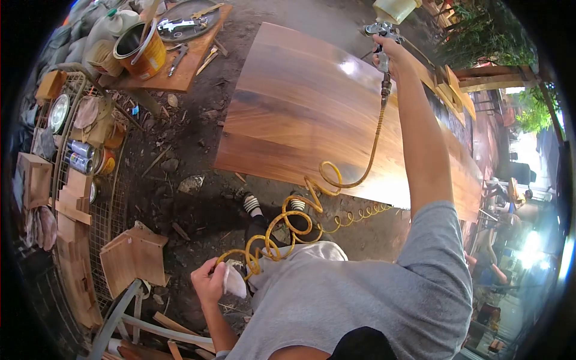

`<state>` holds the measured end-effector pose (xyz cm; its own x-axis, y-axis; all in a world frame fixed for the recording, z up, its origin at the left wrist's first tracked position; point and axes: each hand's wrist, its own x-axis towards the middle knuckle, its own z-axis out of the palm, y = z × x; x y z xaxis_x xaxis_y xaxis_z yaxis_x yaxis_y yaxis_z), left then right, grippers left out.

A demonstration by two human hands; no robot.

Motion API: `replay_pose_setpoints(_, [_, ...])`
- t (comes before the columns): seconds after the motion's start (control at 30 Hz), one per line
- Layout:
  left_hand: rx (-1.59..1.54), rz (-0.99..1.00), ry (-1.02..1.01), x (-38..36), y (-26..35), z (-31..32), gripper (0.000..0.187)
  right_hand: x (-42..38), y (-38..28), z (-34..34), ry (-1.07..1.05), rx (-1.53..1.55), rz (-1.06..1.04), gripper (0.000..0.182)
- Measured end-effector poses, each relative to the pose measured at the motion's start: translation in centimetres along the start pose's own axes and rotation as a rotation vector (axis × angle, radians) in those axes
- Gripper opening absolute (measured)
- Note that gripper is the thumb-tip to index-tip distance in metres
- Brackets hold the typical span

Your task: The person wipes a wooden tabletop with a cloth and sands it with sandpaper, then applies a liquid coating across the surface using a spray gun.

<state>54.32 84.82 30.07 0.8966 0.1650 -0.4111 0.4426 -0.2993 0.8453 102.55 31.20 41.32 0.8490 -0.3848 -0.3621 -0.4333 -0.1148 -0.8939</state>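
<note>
Head cam: R hand [391, 49], fingers wrapped round sprayer [380, 30], was by panel's [312, 114] far edge; L hand [207, 282] gripped hose [377, 141], prob. w/ rag [235, 281]. Steady passes, hose held off panel, suited best.

On a wooden side table [200, 49], an orange bucket [153, 60] with a stick [150, 21] in it stands near a round dark tray [211, 21] bearing metal parts [180, 25]. Silver cans [78, 162] sit by a wire-mesh rack [111, 240]. A curved metal frame [112, 321] stands lower left, near a pentagonal wooden piece [133, 261]; leafy plants [480, 36] fill the upper right.
</note>
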Motion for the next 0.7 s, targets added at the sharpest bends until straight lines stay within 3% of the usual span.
replay_pose_setpoints(0.6, [-0.049,-0.053,0.071,0.1,-2.0,-1.8,0.019,2.2,-4.2,15.3,-0.158,-0.024,-0.101,0.032])
replay_pose_setpoints(0.7, [-0.039,-0.047,0.074,0.0,-1.6,-1.9,0.019,1.3,-5.0,17.5,-0.169,-0.043,-0.127,0.024])
